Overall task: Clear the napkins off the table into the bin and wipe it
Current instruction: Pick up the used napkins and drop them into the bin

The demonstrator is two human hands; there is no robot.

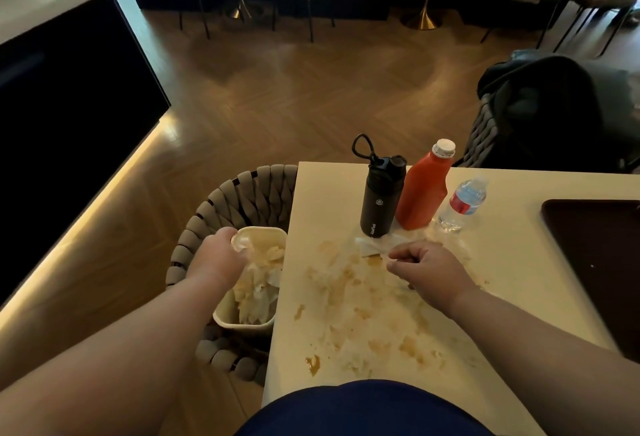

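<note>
A small cream bin (264, 232) sits on a woven chair seat at the table's left edge, filled with crumpled napkins (258, 283). My left hand (216, 255) is over the bin's far left corner, fingers curled down onto the napkins inside. On the white table (512, 262), my right hand (424, 267) pinches a white napkin (372, 245) that lies in front of the black flask. Brown sauce smears (349, 297) cover the near part of the table, with a thicker blob (313, 363) near the front edge.
A black flask (379, 193), a red ketchup bottle (420, 190) and a small water bottle (462, 205) stand together at the table's far side. A dark tray (599, 262) lies at the right. The woven chair (242, 200) holds the bin; another chair with dark clothing (547, 106) stands beyond.
</note>
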